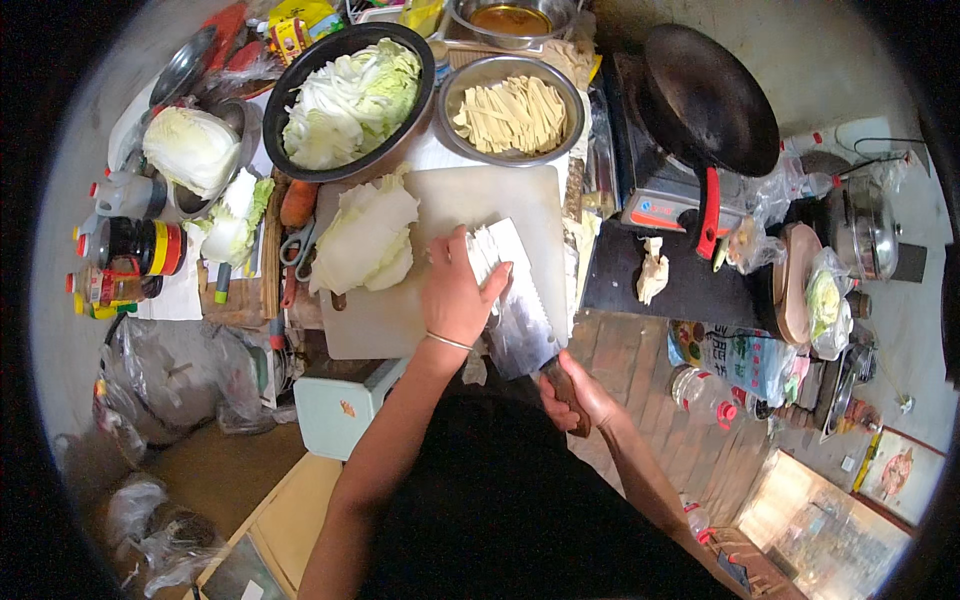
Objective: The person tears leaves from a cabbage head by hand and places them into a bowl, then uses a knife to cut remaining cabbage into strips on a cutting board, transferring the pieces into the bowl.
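My right hand [574, 394] grips the wooden handle of a cleaver [525, 322], whose broad blade lies flat over the right part of a white cutting board [367, 326]. White strips of napa cabbage [484, 251] lie at the blade's left edge. Around these strips curl the thumb and fingers of my left hand [457, 300]; its palm hides part of them. Left of that hand, loose napa cabbage leaves [367, 236] rest on the board. Beyond the board stands a dark pot [274, 112] heaped with cut cabbage, beside a steel bowl [577, 124] of tofu-skin strips [514, 116].
At left are a whole napa cabbage [191, 150], scissors [300, 247], a carrot [298, 202] and sauce bottles [142, 247]. A wok [705, 97] with a red handle tilts over a cooker [660, 206] at right. A bowl of brown liquid [510, 22] stands at the back.
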A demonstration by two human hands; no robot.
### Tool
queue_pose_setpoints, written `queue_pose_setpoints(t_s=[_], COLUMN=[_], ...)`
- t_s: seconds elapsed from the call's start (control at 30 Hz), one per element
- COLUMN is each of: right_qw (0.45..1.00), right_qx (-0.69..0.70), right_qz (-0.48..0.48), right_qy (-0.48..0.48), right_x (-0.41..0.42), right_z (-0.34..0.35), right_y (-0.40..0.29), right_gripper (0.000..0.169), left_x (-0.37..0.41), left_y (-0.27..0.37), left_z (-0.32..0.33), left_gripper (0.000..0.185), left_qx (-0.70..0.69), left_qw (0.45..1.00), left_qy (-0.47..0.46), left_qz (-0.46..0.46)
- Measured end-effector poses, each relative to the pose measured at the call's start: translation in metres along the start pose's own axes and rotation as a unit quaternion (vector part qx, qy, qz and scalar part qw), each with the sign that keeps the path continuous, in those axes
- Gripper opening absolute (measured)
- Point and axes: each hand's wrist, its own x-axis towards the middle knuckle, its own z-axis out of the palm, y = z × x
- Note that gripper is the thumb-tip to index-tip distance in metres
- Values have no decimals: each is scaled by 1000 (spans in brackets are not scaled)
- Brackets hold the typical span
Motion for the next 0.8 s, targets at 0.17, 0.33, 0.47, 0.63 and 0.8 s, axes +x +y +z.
queue_pose_setpoints(t_s=[0.17, 0.33, 0.47, 0.63, 0.8], right_qw=[999, 993, 979, 975, 979], right_qx=[-30, -55, -93, -84, -41], right_qz=[-19, -106, -177, -184, -161], right_qy=[32, 21, 28, 91, 122], right_x=[-26, -27, -3, -15, -50], right_z=[34, 103, 166, 155, 93], right_y=[-15, -80, -132, -129, -96], right_gripper=[64, 60, 56, 57, 58], left_x=[12, 90, 161, 188, 144], left_y=[17, 14, -35, -119, -75], left_z=[-26, -90, -135, -149, -178], left_gripper=[64, 64, 49, 53, 28], left_qx=[-34, -27, 66, 68, -69], left_qw=[999, 988, 978, 969, 974], left_qy=[12, 130, 182, 189, 193], left_qz=[-17, 74, 78, 147, 98])
